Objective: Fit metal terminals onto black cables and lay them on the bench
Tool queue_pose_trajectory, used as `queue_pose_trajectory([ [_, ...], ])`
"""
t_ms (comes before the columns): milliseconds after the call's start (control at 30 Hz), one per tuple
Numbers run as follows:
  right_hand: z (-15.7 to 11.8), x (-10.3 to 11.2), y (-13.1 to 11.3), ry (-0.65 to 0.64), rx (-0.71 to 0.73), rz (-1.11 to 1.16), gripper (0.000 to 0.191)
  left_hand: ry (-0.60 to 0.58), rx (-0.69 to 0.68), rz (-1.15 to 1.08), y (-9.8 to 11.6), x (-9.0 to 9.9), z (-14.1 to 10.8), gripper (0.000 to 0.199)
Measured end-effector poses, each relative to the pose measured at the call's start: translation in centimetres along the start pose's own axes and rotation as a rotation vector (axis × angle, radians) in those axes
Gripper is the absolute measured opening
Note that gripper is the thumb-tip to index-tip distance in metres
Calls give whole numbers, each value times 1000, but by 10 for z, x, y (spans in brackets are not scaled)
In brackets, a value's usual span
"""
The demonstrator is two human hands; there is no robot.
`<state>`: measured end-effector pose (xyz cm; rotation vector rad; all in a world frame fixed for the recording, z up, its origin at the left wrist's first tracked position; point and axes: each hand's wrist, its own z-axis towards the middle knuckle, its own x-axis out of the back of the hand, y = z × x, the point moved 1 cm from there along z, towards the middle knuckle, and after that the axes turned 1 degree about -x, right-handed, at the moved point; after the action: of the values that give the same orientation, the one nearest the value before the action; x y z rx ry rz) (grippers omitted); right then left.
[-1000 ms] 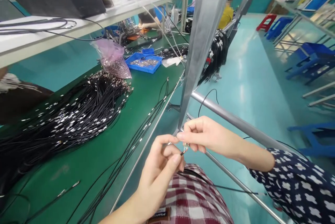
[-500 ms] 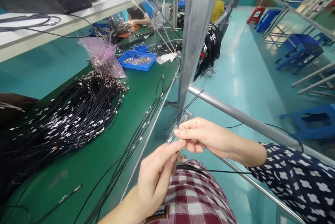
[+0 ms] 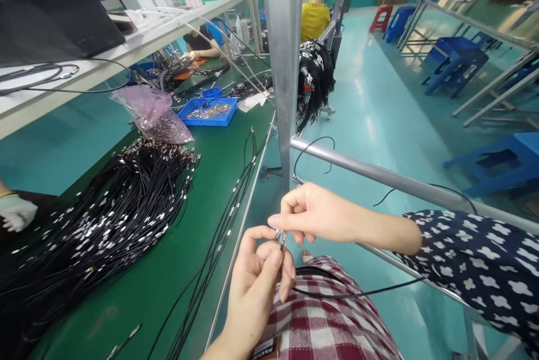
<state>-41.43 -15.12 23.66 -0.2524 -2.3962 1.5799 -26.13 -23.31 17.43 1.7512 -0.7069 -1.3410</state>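
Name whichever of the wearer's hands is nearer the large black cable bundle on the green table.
Left. The left hand is to the right of the black cable bundle; the right hand is farther right, beyond the left hand.

Smooth cable (image 3: 353,296), glossy floor (image 3: 357,107)

I keep my left hand (image 3: 255,276) pinched, fingers (image 3: 254,236) curled. My right hand (image 3: 309,215) pinches just above.
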Motion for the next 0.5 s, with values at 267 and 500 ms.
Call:
queue_pose_trajectory([
  [267,-28,-21,29,-221,87,-354,37,139,-142,62,52,9,21,13],
  [500,-43,-23,-14,-352,191,357,23,-94,-11,-146,49,-24,59,61],
])
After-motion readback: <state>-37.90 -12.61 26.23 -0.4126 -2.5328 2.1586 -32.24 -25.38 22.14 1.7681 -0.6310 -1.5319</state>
